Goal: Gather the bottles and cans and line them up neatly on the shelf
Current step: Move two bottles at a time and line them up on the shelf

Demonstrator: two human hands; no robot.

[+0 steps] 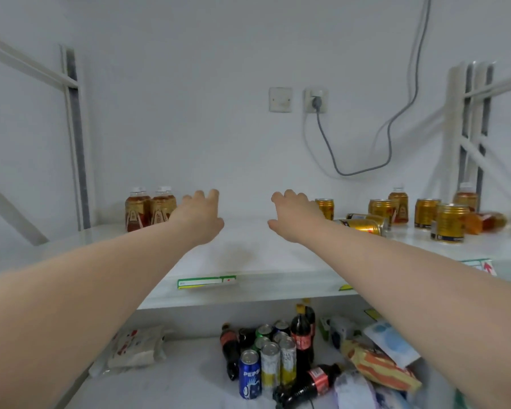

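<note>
Head view: left hand (200, 220) and right hand (295, 217) hover over the shelf (248, 256); fingers (213, 195) loosely spread, holding nothing.

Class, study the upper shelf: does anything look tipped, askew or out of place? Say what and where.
Yes. Two fallen gold cans lie on their sides right of centre on the upper shelf. A tea bottle lies toppled at the far right. The upright cans near them show how they should stand.
</note>
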